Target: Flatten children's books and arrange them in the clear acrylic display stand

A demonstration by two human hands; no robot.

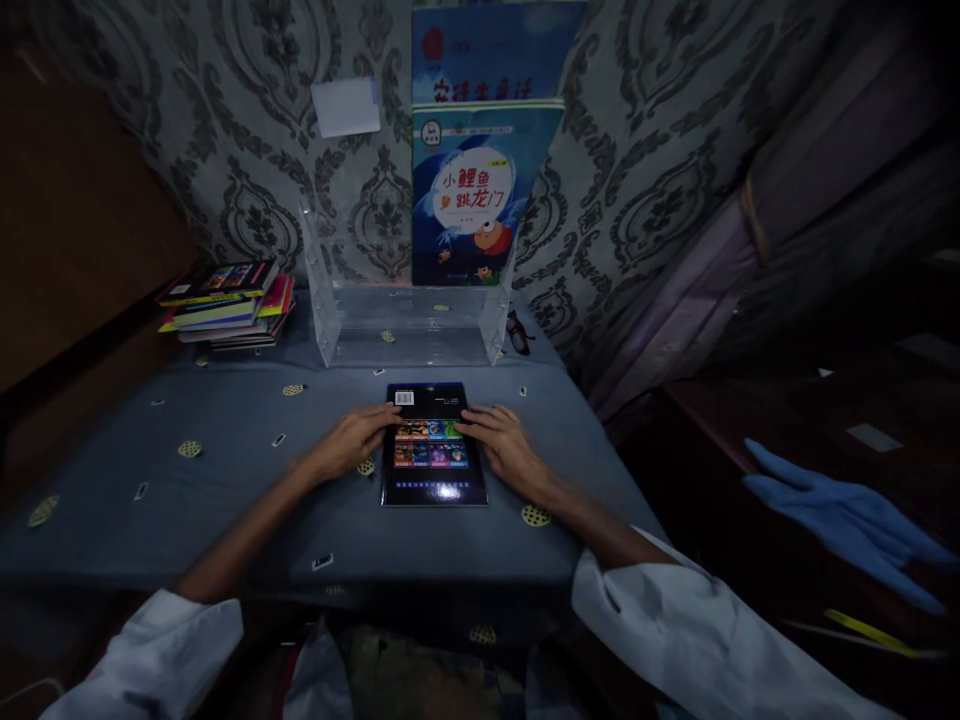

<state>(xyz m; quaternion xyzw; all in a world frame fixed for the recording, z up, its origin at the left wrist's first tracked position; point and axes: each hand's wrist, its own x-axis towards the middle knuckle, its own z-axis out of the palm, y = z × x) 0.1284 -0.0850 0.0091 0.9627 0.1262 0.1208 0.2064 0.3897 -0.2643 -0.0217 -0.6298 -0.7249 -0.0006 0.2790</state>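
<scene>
A thin dark book (431, 470) lies flat on the cloth in front of me, back cover up, with a barcode at its top left and rows of small coloured pictures. My left hand (356, 438) rests at its left edge, fingers stretched out and fingertips touching the cover. On the opposite edge lies my right hand (504, 445), its fingers extended over the cover in the same way. Neither hand is wrapped round the book. Behind it stands a clear acrylic rack (409, 345) holding a blue picture book (465, 235) upright, with another blue book (495, 50) above and behind.
A stack of books (229, 310) sits at the back left of the cloth-covered table (247, 510). Folded glasses (517, 333) lie beside the rack. A white card (346, 107) is against the patterned wall. To the right, a blue glove (847, 515) rests on a dark surface near a tied curtain (720, 260).
</scene>
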